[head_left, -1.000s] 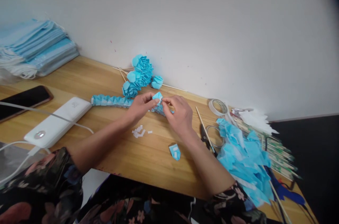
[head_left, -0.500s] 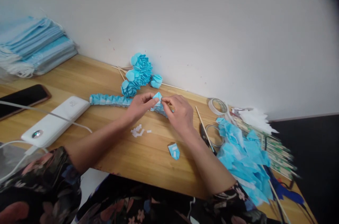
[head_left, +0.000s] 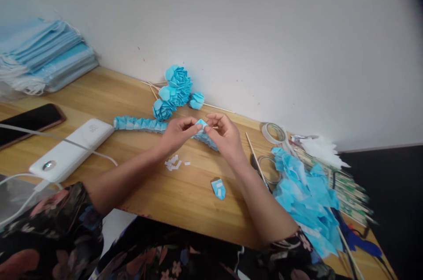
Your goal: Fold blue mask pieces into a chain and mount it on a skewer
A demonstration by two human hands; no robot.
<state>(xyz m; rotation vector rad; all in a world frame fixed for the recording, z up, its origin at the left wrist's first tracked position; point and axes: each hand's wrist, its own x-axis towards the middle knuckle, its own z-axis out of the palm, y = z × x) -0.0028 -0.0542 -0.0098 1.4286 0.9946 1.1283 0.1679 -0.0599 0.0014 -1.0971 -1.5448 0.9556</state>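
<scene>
Left hand (head_left: 178,135) — thumb and fingers pinching the left side of a small folded light-blue piece (head_left: 201,124), above the wooden table (head_left: 148,196). Right hand (head_left: 226,136) — thumb on the same piece's right side, fingers curled behind. Nearer the body, a blue folded petal with white strips (head_left: 218,188).

From my feed I see 1 plain, pale grey wall (head_left: 264,42) with a few small reddish marks on its left part, brighter around the middle and dimmer toward the corners. Against its foot runs a light brown wooden table (head_left: 132,183) with visible grain, its edge slanting down to the right, where a black area (head_left: 390,192) meets the wall.
</scene>
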